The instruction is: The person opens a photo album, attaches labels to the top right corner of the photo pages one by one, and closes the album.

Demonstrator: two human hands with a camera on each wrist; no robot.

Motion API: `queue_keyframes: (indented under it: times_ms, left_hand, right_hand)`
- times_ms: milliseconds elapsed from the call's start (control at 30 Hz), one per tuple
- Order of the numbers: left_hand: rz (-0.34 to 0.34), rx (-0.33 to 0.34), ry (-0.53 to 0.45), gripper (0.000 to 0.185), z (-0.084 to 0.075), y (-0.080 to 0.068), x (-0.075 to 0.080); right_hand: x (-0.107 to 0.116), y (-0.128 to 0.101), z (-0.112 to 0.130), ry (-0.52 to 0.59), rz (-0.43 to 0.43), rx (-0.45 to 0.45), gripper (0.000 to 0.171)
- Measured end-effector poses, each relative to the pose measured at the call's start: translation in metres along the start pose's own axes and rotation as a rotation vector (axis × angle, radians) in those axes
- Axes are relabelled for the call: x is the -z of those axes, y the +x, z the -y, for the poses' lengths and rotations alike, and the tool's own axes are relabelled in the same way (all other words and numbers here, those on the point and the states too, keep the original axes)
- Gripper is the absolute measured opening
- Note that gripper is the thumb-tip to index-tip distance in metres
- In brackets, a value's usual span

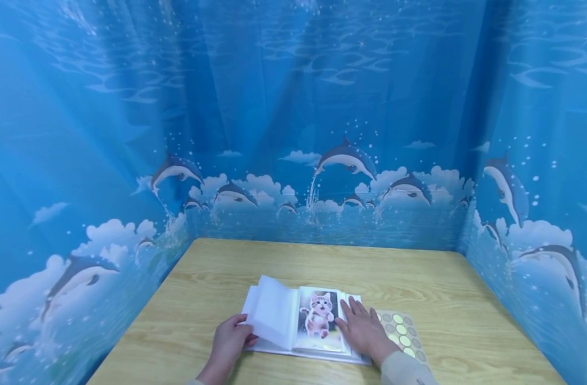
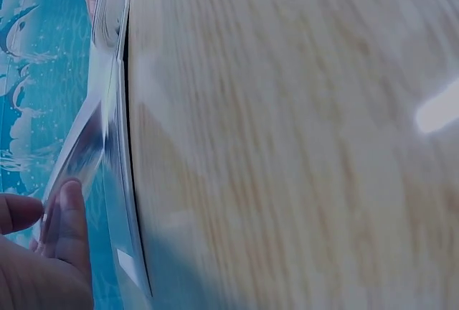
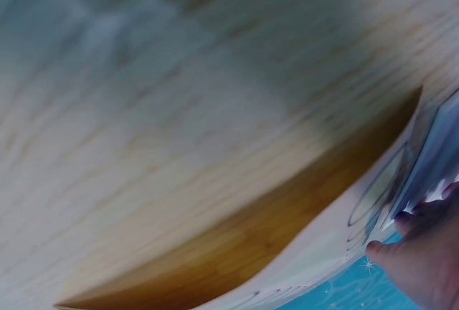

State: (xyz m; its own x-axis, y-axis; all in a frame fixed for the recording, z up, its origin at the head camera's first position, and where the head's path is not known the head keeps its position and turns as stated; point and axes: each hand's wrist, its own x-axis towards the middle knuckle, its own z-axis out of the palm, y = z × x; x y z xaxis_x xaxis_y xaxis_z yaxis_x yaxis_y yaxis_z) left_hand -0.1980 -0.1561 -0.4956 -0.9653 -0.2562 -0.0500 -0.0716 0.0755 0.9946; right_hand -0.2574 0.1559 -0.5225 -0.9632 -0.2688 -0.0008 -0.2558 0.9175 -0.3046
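Now the album [image 1: 303, 326] lies between both hands; left hand [image 1: 232, 338] lifts pages.

Both forearms reach forward side by side, the left hand [image 1: 232, 338] curled with thumb and fingers pinching, the right hand [image 1: 363, 327] lying flat, palm down, fingers straight and slightly spread.

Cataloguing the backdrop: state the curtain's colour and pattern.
Blue curtain printed with leaping dolphins, white clouds and waves; clearest in the head view.
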Motion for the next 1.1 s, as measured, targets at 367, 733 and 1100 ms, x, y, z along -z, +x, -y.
queue_keyframes:
  times_ms: [367,733,1100]
  left_hand:
    - [-0.074,0.011,0.141,0.052,0.003,0.003,0.008]
    - [-0.088,-0.019,0.195,0.048,-0.001,0.003,0.006]
    - [-0.068,-0.051,0.247,0.048,-0.012,0.010,-0.016]
  right_hand:
    - [0.001,-0.002,-0.001,0.001,-0.007,0.018,0.063]
    - [0.003,-0.002,0.001,-0.002,-0.003,0.007,0.061]
    - [0.002,-0.001,0.001,-0.004,-0.004,0.007,0.061]
